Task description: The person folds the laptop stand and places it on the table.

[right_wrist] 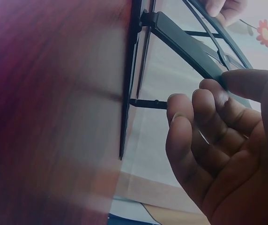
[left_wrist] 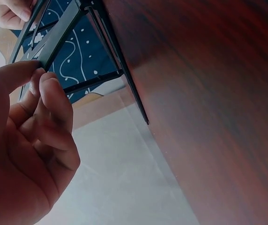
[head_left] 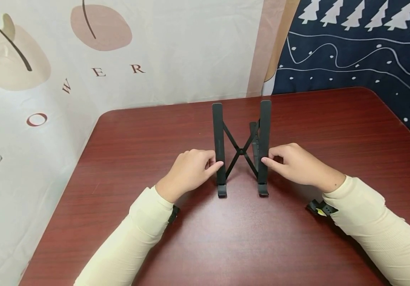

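A black folding laptop stand (head_left: pixel 241 151) stands unfolded on the table, its two long arms slanting up and joined by an X-shaped brace. Its hooked front ends point toward the person. My left hand (head_left: pixel 193 169) pinches the left arm low down between thumb and fingers; the left wrist view shows that hand (left_wrist: pixel 35 136) from the palm side. On the opposite side my right hand (head_left: pixel 297 163) pinches the right arm, thumb on its top face. In the right wrist view the stand's arm (right_wrist: pixel 185 44) meets the fingertips of this hand (right_wrist: pixel 223 136), with the other fingers curled below.
The dark red wooden table (head_left: pixel 162 139) has rounded far corners. Behind it hangs a pale cloth (head_left: pixel 190 47) with letters and flower shapes, and a navy cloth (head_left: pixel 333 59) with white trees. Dark straps (head_left: pixel 322 208) sit at the wrists.
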Motion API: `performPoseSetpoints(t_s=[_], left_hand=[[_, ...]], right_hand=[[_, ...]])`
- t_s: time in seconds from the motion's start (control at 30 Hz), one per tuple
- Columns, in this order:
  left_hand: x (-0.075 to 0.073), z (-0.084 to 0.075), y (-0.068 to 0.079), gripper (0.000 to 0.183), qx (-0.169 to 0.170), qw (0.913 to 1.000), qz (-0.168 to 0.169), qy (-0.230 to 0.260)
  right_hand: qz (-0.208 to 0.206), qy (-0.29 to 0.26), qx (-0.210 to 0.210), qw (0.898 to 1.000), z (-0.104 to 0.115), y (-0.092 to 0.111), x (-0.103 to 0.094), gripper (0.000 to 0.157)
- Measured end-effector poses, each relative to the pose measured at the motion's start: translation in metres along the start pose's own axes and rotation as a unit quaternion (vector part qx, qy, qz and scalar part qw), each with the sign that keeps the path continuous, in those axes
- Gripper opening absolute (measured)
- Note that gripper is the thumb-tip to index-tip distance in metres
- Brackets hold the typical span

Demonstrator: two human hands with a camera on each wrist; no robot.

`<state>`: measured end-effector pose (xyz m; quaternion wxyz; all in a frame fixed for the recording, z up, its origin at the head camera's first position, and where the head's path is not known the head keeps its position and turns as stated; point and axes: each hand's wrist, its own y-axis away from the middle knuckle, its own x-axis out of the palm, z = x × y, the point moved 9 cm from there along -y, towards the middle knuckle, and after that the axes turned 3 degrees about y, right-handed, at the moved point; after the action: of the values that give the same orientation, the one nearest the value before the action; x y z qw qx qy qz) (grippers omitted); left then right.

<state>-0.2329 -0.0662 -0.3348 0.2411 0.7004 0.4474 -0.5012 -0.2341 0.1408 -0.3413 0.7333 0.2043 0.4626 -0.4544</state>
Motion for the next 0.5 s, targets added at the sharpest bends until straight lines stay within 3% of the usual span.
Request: performPoseSetpoints(t_s=[0.5], left_hand=[[0.0019, 0.0002, -0.0001, 0.033, 0.002, 0.9997, 0.005, 0.024]], right_hand=[[-0.001, 0.009, 0.001, 1.000, 0.0008, -0.0002, 0.0010, 0.029]])
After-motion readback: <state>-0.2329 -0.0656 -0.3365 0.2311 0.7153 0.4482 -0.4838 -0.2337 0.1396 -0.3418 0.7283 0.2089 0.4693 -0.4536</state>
